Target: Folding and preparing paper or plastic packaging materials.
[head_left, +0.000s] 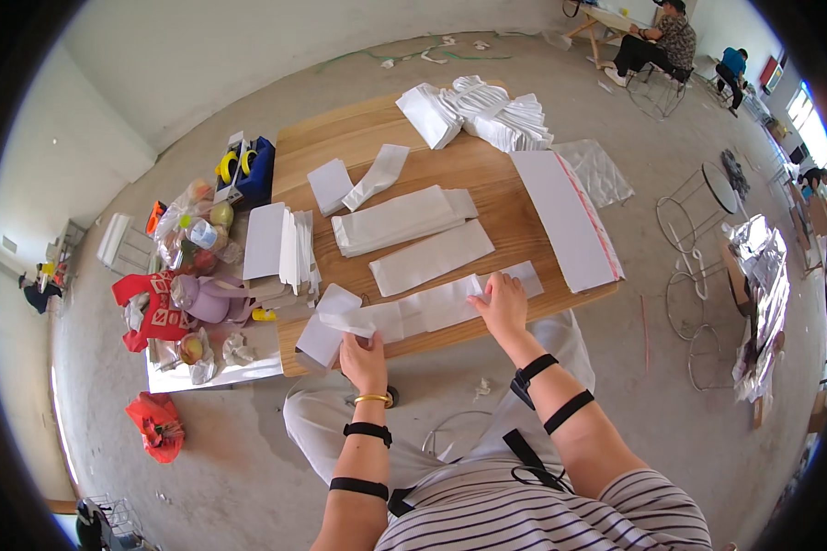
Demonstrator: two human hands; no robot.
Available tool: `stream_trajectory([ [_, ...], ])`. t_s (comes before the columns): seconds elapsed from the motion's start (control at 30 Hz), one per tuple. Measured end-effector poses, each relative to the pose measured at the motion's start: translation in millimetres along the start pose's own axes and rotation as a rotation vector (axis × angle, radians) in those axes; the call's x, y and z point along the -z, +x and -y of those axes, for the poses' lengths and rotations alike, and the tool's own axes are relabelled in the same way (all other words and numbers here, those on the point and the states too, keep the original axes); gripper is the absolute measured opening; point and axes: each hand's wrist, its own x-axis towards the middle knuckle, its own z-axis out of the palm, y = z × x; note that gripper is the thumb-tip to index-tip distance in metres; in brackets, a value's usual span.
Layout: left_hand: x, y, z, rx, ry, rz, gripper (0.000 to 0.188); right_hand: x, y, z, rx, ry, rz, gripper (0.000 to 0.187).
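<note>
A long white paper strip [420,311] lies along the table's near edge. At its left end my left hand [365,362] is closed, fingertips pinching a folded, slightly raised piece of the strip. My right hand [503,309] is closed at the right part, thumb and finger gripping the paper's edge. White cards [334,310] lie under and beside the left end. Beyond the strip, a single flat white sleeve [432,258] and a stack of similar sleeves [400,220] rest on the wood. Farther off are a small white card [330,186] and a loose strip [379,176].
On the wooden table [317,147] a large bundle of white strips [487,112] sits at the back, with a white board [565,220] at right. Standing folded cards [280,246], a blue tape dispenser [259,170] and bagged fruit [198,220] crowd the left. Wire stools [685,220] stand right.
</note>
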Motion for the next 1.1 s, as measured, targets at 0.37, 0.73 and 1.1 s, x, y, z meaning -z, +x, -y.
stream_trajectory([
  [0.37,-5.3,2.5,0.4,-0.021,-0.005,-0.013,0.029,-19.1,-3.0,14.1,0.206,0.197,0.036,0.021],
  [0.73,-3.2,1.7,0.9,-0.104,0.053,-0.045,0.026,-26.8,-10.5,55.8,0.198,0.340,0.315,0.029],
  [1.1,1.7,1.6,-6.9,-0.095,0.031,-0.007,0.026,-41.7,-15.5,59.5,0.292,0.325,0.303,0.034],
])
